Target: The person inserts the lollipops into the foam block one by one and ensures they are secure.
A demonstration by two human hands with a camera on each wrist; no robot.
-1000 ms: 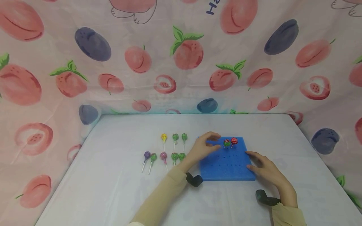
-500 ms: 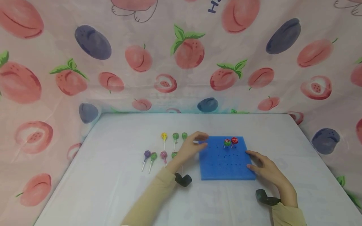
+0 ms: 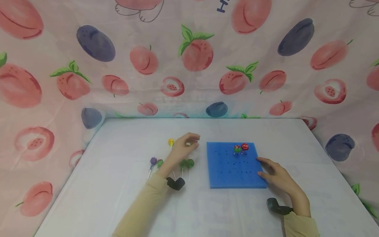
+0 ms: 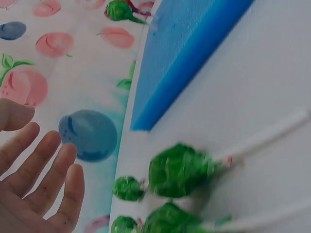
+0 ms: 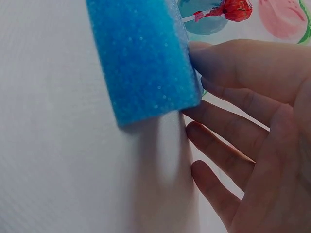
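The left hand (image 3: 181, 149) hovers over the lollipops left of the blue foam board (image 3: 234, 180), fingers loosely bent with nothing between them. In the left wrist view its fingers (image 4: 48, 170) are spread near green lollipops (image 4: 177, 170). The right hand (image 3: 279, 176) touches the board's right edge with thumb and fingers; the right wrist view shows its thumb against the blue board (image 5: 146, 63). A red-and-green lollipop (image 3: 237, 149) and a red lollipop (image 3: 244, 146) stand upright at the back of the board, which has rows of small holes.
On the white table (image 3: 97, 184) lie a yellow lollipop (image 3: 171, 142), a purple lollipop (image 3: 153, 161) and several green ones, some partly hidden by the left hand and arm. A fruit-patterned cloth (image 3: 118, 59) hangs behind the table.
The left hand has moved left, from above the board to above the loose lollipops, uncovering the board's left part. The right hand stays at the board's right edge.
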